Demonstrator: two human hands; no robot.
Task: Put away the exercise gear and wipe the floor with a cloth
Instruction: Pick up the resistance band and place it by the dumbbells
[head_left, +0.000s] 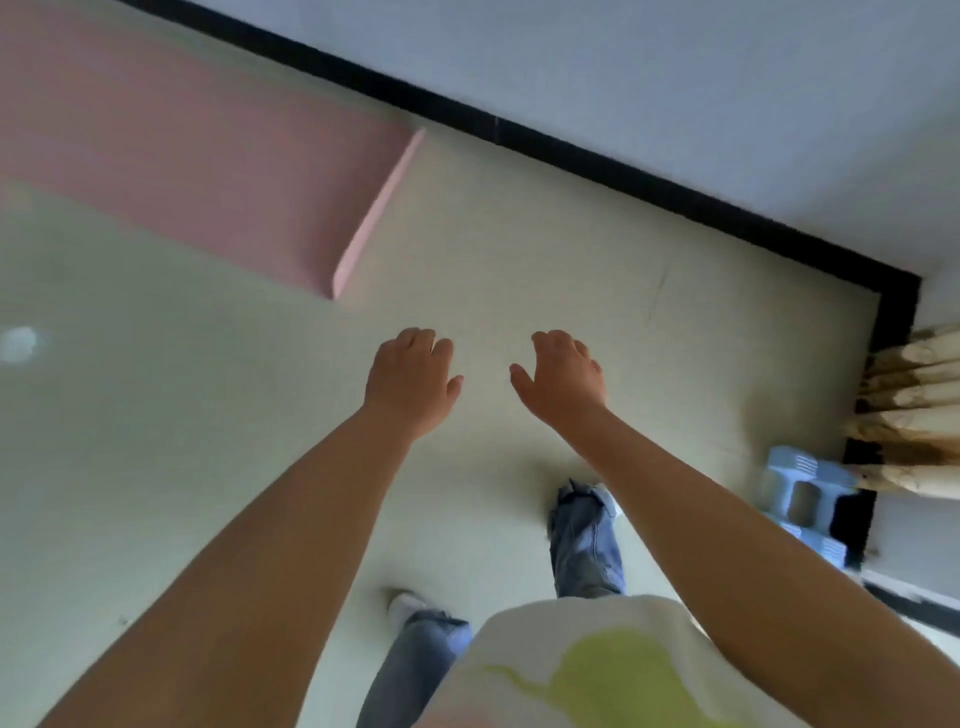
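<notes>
A pink exercise mat (208, 156) lies flat on the pale floor (156, 441) at the upper left, its short edge facing the middle of the room. Light blue dumbbells (800, 493) sit on the floor at the right, by the corner. My left hand (410, 384) and my right hand (563, 376) reach forward above the floor, side by side, fingers loosely bent and holding nothing. Both are well short of the mat and away from the dumbbells. No cloth is in view.
A black skirting (571, 150) runs along the white wall to a corner at the right. A cream curtain hem (914, 410) hangs there above the dumbbells. My legs in jeans (584, 540) and white shoes stand on the floor below my hands.
</notes>
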